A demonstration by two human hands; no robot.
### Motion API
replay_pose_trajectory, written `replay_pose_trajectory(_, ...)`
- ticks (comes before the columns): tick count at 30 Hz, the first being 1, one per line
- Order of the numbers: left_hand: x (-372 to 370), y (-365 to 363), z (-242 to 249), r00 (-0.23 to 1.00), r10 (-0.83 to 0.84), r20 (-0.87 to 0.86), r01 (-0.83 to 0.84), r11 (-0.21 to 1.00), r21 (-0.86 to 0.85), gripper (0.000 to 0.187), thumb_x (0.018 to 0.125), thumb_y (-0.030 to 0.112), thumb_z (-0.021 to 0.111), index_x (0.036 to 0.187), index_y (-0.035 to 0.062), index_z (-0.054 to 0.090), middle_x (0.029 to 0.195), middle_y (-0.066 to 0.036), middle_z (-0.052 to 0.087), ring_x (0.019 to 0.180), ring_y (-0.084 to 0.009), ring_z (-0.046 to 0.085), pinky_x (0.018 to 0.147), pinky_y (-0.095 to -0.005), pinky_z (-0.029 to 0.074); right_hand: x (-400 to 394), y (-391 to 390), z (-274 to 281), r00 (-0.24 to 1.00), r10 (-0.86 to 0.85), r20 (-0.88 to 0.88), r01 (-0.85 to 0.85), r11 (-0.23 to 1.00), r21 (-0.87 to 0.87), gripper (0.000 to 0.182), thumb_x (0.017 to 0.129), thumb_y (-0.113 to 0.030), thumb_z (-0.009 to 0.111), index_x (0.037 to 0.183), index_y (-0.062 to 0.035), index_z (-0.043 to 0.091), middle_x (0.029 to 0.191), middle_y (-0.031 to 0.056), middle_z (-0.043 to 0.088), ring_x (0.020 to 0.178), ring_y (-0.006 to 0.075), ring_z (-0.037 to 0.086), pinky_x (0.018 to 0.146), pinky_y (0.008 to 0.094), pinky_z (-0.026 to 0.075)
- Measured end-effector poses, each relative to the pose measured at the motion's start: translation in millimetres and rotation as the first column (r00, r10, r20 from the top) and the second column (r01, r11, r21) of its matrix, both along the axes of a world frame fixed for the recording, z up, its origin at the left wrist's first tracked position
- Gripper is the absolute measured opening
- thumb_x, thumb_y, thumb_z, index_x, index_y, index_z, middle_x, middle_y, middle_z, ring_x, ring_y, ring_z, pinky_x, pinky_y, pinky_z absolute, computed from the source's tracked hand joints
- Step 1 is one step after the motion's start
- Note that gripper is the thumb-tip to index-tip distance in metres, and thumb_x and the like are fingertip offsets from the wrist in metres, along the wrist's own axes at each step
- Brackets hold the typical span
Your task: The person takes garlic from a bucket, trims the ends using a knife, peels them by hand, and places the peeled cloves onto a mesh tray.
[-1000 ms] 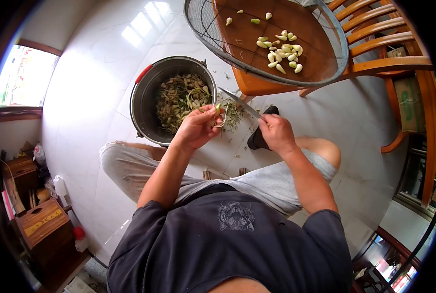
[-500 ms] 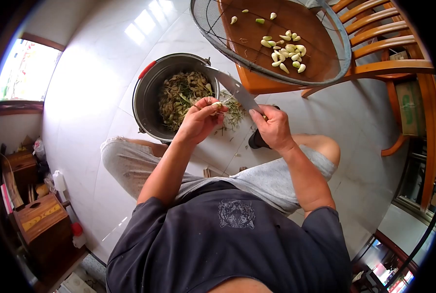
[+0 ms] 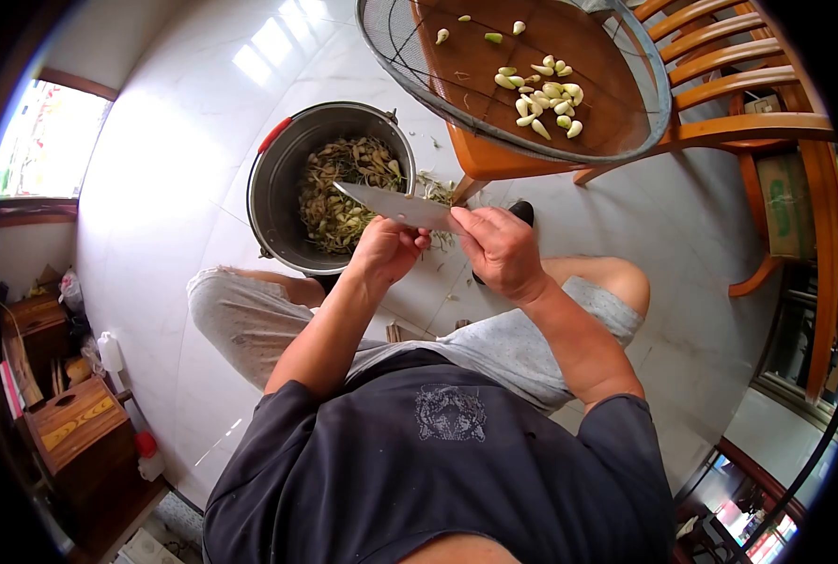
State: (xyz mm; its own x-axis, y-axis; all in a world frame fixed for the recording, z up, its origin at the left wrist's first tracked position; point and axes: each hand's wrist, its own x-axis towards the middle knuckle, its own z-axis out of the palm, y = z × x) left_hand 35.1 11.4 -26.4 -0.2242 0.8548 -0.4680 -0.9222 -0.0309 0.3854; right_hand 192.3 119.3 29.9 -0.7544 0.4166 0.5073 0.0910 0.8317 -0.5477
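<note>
My right hand (image 3: 505, 252) grips the handle of a broad kitchen knife (image 3: 391, 202), thumb along its near end. The blade points left, over the rim of a dark metal bucket (image 3: 267, 179). My left hand (image 3: 388, 252) is closed just below the blade, its fingers curled in a pinch and its fingertips partly covered by the knife. The small white bulb, resembling a garlic clove, is mostly hidden there. Inside the bucket lies a heap of untrimmed bulbs (image 3: 344, 183) with dry skins and green stalks.
A round mesh sieve (image 3: 661, 103) with several trimmed pale bulbs (image 3: 552, 94) rests on a wooden chair (image 3: 494, 162) ahead right. Cut trimmings (image 3: 435, 188) litter the tiled floor beside the bucket. Wooden boxes (image 3: 79, 423) stand at the left.
The knife has swung down and left, its blade now lying across above my left fingers. My right hand has moved slightly left, my left hand slightly lower. The bulb seen earlier is now covered.
</note>
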Motion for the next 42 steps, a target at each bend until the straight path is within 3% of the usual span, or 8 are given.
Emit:
replay_pose_trajectory(19, 9, 0, 9, 1.0, 0.008, 0.007, -0.008, 1.0, -0.009, 0.015, 0.089, 0.018, 0.055, 0.094, 0.0047, 0.058, 0.08, -0.005, 0.06, 0.066, -0.0129, 0.056, 0.054, -0.0244, 0.042, 3, -2, -1, 0.998, 0.017, 0.054, -0.024, 0.992, 0.124, 0.027, 0.074, -0.009, 0.066, 0.1, -0.0035, 0.062, 0.076, 0.0061, 0.055, 0.067, 0.0232, 0.057, 0.058, 0.033, 0.048)
replay_pose_trajectory(22, 8, -1, 12, 0.997, 0.0, -0.078, -0.001, 1.0, -0.008, 0.011, 0.088, 0.013, 0.057, 0.094, 0.0042, 0.059, 0.08, -0.006, 0.061, 0.064, -0.0131, 0.055, 0.054, -0.0244, 0.042, 7, -4, 1, 0.994, -0.016, 0.112, 0.008, 0.998, 0.068, 0.031, 0.071, -0.003, 0.066, 0.101, -0.0045, 0.065, 0.079, 0.0104, 0.06, 0.072, 0.0274, 0.059, 0.064, 0.0337, 0.049)
replay_pose_trajectory(25, 4, -4, 15, 0.974, -0.053, -0.222, 0.059, 0.998, 0.021, 0.009, 0.087, 0.008, 0.059, 0.095, 0.0037, 0.059, 0.082, -0.006, 0.062, 0.065, -0.0125, 0.055, 0.055, -0.0241, 0.042, 13, 9, -17, 0.9, -0.159, 0.406, 0.175, 0.985, -0.002, 0.019, 0.077, -0.009, 0.063, 0.096, -0.0056, 0.066, 0.081, 0.0125, 0.062, 0.075, 0.0297, 0.06, 0.065, 0.0356, 0.049)
replay_pose_trajectory(26, 3, -5, 21, 0.967, -0.072, -0.243, 0.081, 0.996, 0.027, 0.01, 0.087, 0.007, 0.06, 0.096, 0.0036, 0.059, 0.083, -0.006, 0.062, 0.066, -0.0121, 0.055, 0.056, -0.0238, 0.042, 18, 16, -28, 0.904, -0.19, 0.383, 0.256, 0.958, -0.129, 0.015, 0.082, -0.015, 0.058, 0.088, -0.0042, 0.066, 0.081, 0.0157, 0.063, 0.077, 0.033, 0.06, 0.067, 0.0385, 0.049)
replay_pose_trajectory(30, -1, -1, 38, 0.951, -0.068, -0.301, 0.089, 0.994, 0.056, 0.011, 0.087, 0.007, 0.061, 0.097, 0.0033, 0.06, 0.079, -0.006, 0.062, 0.062, -0.011, 0.055, 0.055, -0.0241, 0.043, 26, 24, -24, 0.834, -0.215, 0.508, 0.386, 0.886, -0.259, 0.019, 0.081, -0.019, 0.056, 0.08, -0.0015, 0.062, 0.075, 0.0202, 0.061, 0.072, 0.0381, 0.058, 0.066, 0.0424, 0.048)
replay_pose_trajectory(34, -4, 15, 62, 0.935, -0.105, -0.339, 0.112, 0.994, 0.002, 0.014, 0.086, 0.009, 0.063, 0.097, 0.001, 0.059, 0.077, -0.006, 0.061, 0.059, -0.0108, 0.054, 0.052, -0.0233, 0.042, 21, 23, -17, 0.743, -0.129, 0.657, 0.413, 0.861, -0.297, 0.02, 0.081, -0.02, 0.054, 0.074, -0.0026, 0.061, 0.079, 0.0202, 0.063, 0.08, 0.0378, 0.06, 0.073, 0.0458, 0.048)
replay_pose_trajectory(37, -11, 49, 92, 0.871, -0.179, -0.458, 0.16, 0.984, -0.081, 0.017, 0.085, 0.01, 0.064, 0.095, -0.0027, 0.058, 0.074, -0.006, 0.06, 0.055, -0.0107, 0.052, 0.048, -0.0233, 0.041, 19, 22, -26, 0.777, -0.082, 0.624, 0.315, 0.909, -0.273, 0.02, 0.081, -0.019, 0.054, 0.074, -0.0024, 0.061, 0.079, 0.0205, 0.062, 0.079, 0.0382, 0.06, 0.073, 0.0459, 0.048)
replay_pose_trajectory(42, -23, 108, 119, 0.861, -0.25, -0.442, 0.253, 0.966, -0.053, 0.017, 0.085, 0.006, 0.062, 0.096, -0.0052, 0.056, 0.081, -0.01, 0.059, 0.063, -0.0119, 0.054, 0.053, -0.0245, 0.043, 18, 22, -26, 0.772, -0.005, 0.635, 0.271, 0.907, -0.322, 0.02, 0.08, -0.019, 0.054, 0.077, -0.002, 0.063, 0.078, 0.0213, 0.063, 0.079, 0.038, 0.061, 0.073, 0.0457, 0.048)
